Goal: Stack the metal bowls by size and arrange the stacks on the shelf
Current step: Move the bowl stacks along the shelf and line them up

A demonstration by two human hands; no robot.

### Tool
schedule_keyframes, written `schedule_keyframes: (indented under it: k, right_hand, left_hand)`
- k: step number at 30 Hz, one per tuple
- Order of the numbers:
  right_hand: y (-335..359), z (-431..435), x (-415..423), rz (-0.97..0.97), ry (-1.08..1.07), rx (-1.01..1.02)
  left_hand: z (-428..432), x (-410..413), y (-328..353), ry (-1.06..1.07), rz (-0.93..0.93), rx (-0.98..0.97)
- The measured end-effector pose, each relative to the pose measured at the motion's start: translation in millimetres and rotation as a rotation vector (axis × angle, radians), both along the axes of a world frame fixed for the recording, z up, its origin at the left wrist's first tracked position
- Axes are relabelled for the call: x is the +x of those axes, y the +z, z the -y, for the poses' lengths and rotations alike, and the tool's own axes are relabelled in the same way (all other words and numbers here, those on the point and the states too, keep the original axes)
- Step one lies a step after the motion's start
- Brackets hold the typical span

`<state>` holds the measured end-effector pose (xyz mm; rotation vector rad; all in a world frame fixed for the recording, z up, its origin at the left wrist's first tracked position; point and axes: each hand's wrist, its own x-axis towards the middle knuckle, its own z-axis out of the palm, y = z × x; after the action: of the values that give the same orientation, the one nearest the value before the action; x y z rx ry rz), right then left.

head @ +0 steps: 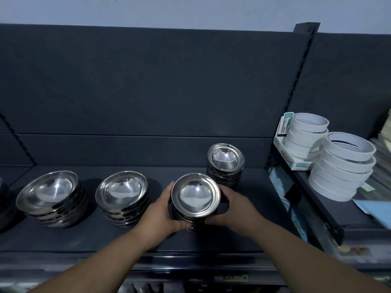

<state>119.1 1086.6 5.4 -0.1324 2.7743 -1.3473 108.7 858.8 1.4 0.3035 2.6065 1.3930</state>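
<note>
- Fingers of both hands curl around the held stack of metal bowls. The left hand grips its left side and the right hand its right side, both below the top rim.
- This held stack is near the front middle of a dark shelf. Whether its base touches the shelf is unclear.
- Just behind it and to the right stands a small stack of narrower bowls, leaning a little.
- To the left stand a middle stack and, further along, a left stack, both of wider bowls and both tilted.
- White tape rolls are piled on a neighbouring shelf to the right, well apart from the bowls.
- The bowls look like polished steel: stiff, smooth and probably slippery. Nested together, they likely have real weight.
- Gripping low on the sides with both hands seems safest, because lifting by the top rim could separate the bowls.
- Nested steel can slide and clatter, so it seems wise to keep the stack level when setting it down.
</note>
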Motion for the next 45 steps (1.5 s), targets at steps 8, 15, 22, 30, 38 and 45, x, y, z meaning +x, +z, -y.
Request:
schedule_keyframes:
  k: [8,15,22,30,38,45]
  right_hand:
    - [9.4,-1.2,-8.2,-0.016,-0.010,-0.065]
    - [9.6,-3.0,-11.3,-0.002,-0.009,-0.095]
    - [-9.2,-3.5,-5.2,0.019,-0.029,-0.091]
    - [-6.6,-4.0,-8.1,-0.005,0.000,-0.024]
    - [1.6,-4.8,-11.9,-0.025,0.009,0.014]
    - [0.9,-4.1,-7.3,0.000,0.004,0.020]
  left_hand:
    - [2.1,-9.0,6.4,-0.002,0.010,0.103]
    - [2.5,-9.5,5.6,0.000,-0.015,0.118]
    - [-0.6,-1.2,-10.8,0.017,-0.049,0.076]
    - [2.4,-5.8,-3.8,-0.026,-0.053,0.084]
    - [6.4,-14.3,2.3,-0.041,-0.049,0.027]
    - [5.6,-15.1,0.7,-0.050,-0.043,-0.024]
